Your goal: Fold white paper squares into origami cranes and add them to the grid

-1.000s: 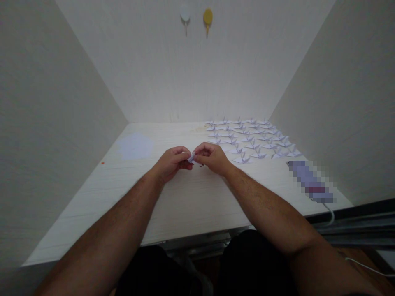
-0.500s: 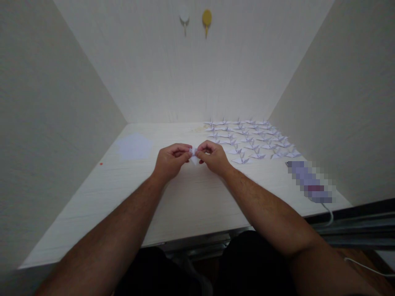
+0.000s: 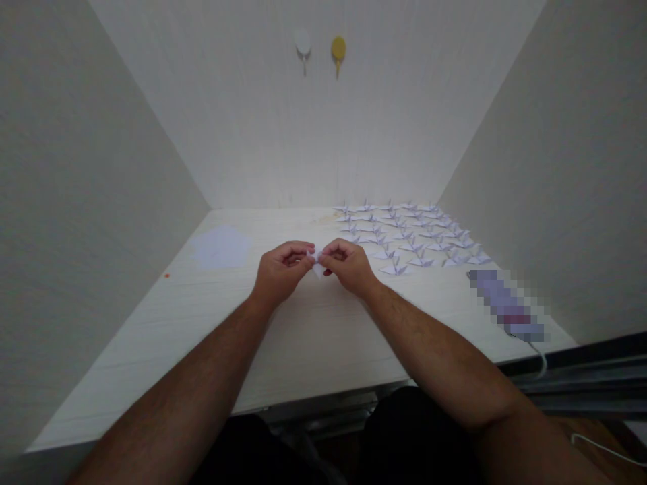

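Observation:
A small piece of folded white paper (image 3: 317, 269) is held between my two hands above the middle of the table. My left hand (image 3: 284, 269) pinches its left side between thumb and fingers. From the other side, my right hand (image 3: 348, 264) grips it the same way. The paper's lower tip points down toward me; its upper folds are partly hidden by my fingertips. Just beyond and right of my right hand, several white paper cranes (image 3: 395, 269) stand in rows on the table.
White paper sheets (image 3: 221, 248) lie at the table's left. A small orange dot (image 3: 166, 275) is near the left edge. A blurred-out device (image 3: 500, 303) with a white cable (image 3: 542, 364) rests at the right. White (image 3: 302, 46) and yellow hooks (image 3: 338, 48) hang on the back wall.
The whole view has tipped up slightly, so everything sits a little lower. Both hands keep hold of the folded paper, with small shifts of the fingers.

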